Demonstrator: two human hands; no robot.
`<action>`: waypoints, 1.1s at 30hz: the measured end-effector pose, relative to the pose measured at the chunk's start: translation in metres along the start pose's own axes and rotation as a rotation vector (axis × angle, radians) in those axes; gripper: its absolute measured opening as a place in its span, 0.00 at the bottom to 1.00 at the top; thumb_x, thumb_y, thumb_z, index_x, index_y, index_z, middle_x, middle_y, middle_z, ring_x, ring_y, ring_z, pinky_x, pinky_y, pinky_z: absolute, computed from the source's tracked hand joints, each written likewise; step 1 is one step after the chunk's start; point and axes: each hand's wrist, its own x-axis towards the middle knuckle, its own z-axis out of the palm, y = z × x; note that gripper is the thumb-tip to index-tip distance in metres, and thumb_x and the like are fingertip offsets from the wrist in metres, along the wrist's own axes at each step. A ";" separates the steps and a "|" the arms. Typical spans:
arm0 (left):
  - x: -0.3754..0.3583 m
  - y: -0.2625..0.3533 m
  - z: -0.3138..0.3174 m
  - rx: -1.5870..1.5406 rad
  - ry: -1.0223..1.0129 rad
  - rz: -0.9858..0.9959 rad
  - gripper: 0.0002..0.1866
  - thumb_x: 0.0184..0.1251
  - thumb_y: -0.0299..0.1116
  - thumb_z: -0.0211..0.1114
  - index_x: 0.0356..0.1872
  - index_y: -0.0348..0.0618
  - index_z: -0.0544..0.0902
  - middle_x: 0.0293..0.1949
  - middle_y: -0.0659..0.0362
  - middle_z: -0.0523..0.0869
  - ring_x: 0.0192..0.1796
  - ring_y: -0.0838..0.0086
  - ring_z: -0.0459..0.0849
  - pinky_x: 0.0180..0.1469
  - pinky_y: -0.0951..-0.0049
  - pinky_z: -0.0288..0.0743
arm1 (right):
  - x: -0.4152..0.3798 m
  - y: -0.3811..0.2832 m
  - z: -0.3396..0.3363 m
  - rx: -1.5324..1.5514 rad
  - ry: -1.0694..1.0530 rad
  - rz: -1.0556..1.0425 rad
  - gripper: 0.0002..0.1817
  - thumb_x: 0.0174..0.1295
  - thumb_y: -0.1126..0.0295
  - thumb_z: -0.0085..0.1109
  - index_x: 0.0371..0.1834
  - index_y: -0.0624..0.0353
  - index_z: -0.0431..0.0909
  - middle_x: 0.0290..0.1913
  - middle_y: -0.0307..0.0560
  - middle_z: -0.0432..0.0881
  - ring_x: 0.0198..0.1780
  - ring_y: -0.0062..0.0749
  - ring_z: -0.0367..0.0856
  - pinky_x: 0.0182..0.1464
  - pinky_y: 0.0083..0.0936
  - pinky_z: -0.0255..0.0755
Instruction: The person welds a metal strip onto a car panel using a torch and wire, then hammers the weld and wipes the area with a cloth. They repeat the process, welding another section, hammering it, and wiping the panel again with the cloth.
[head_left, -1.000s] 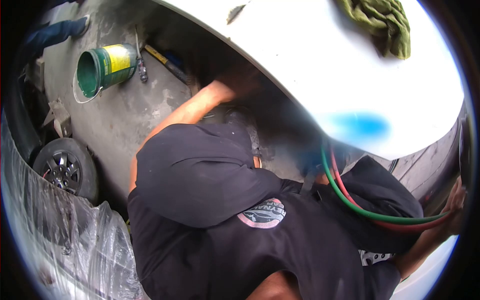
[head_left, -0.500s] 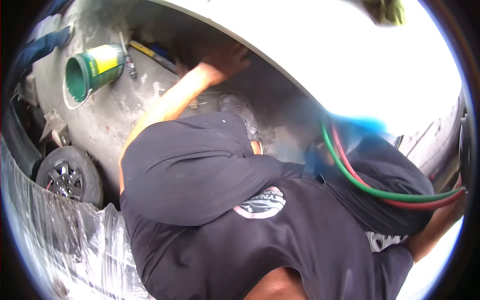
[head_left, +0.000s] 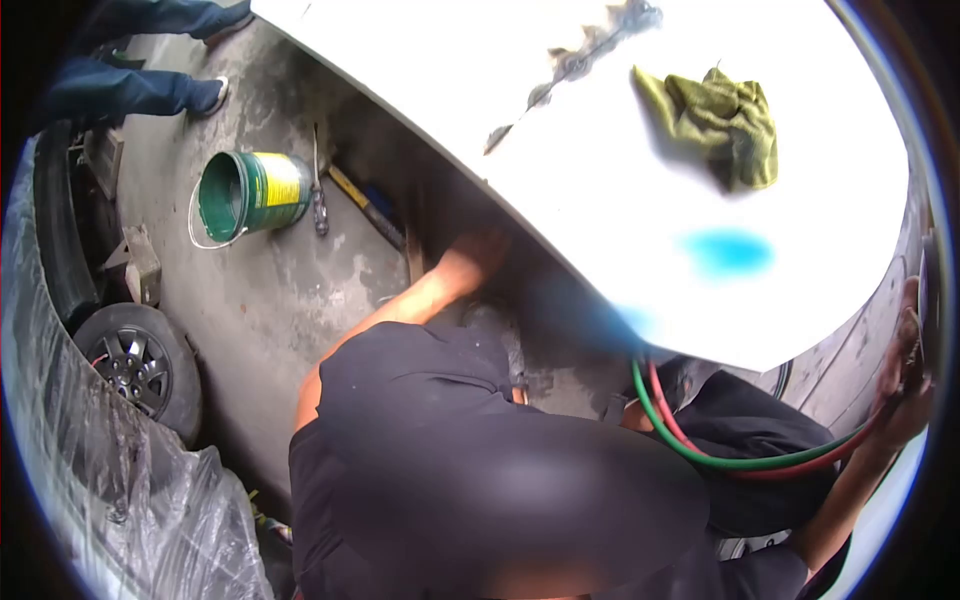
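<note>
Under the lower edge of a large white panel (head_left: 570, 180), my left hand (head_left: 474, 260) reaches into shadow just above the floor. Its fingers are dark and blurred, and what they touch cannot be made out. At the far right, my right hand (head_left: 902, 375) is raised beside a dark upright edge, its fingers bent around something I cannot make out. A green hose (head_left: 735, 463) and a red hose (head_left: 672, 420) loop from beneath the panel toward my right wrist. A crumpled olive cloth (head_left: 725, 125) lies on the panel.
A green bucket (head_left: 275, 190) lies on its side near a thin tool (head_left: 320, 205) and a yellow-and-black tool (head_left: 365, 205). A wheel (head_left: 130, 365) and plastic sheeting (head_left: 140, 500) are at left. Another person's legs (head_left: 130, 92) show at upper left.
The view has shifted, so the floor objects sit lower and further right, and more of the panel and cloth shows. My right hand now appears higher and more fully in view.
</note>
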 end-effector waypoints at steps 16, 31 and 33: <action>-0.008 0.028 -0.221 -0.861 0.825 -0.983 0.06 0.77 0.24 0.64 0.48 0.32 0.84 0.29 0.64 0.83 0.27 0.86 0.76 0.29 0.81 0.69 | 0.005 0.000 -0.015 0.111 -0.033 0.035 0.31 0.85 0.57 0.34 0.84 0.64 0.55 0.85 0.54 0.58 0.75 0.39 0.62 0.73 0.31 0.58; 0.099 0.018 -0.260 -0.684 0.783 -0.693 0.02 0.67 0.22 0.73 0.37 0.35 0.88 0.26 0.62 0.84 0.28 0.84 0.76 0.32 0.80 0.70 | -0.003 0.039 0.028 -0.651 0.634 -0.355 0.33 0.84 0.57 0.36 0.84 0.66 0.57 0.80 0.60 0.67 0.35 0.14 0.89 0.20 0.08 0.67; 0.102 0.018 -0.265 -0.547 0.708 -0.567 0.02 0.71 0.21 0.72 0.40 0.34 0.88 0.29 0.67 0.82 0.30 0.87 0.77 0.32 0.84 0.69 | -0.019 0.025 -0.013 -0.725 0.369 -0.250 0.32 0.84 0.57 0.36 0.83 0.67 0.57 0.80 0.61 0.69 0.38 0.16 0.91 0.21 0.08 0.67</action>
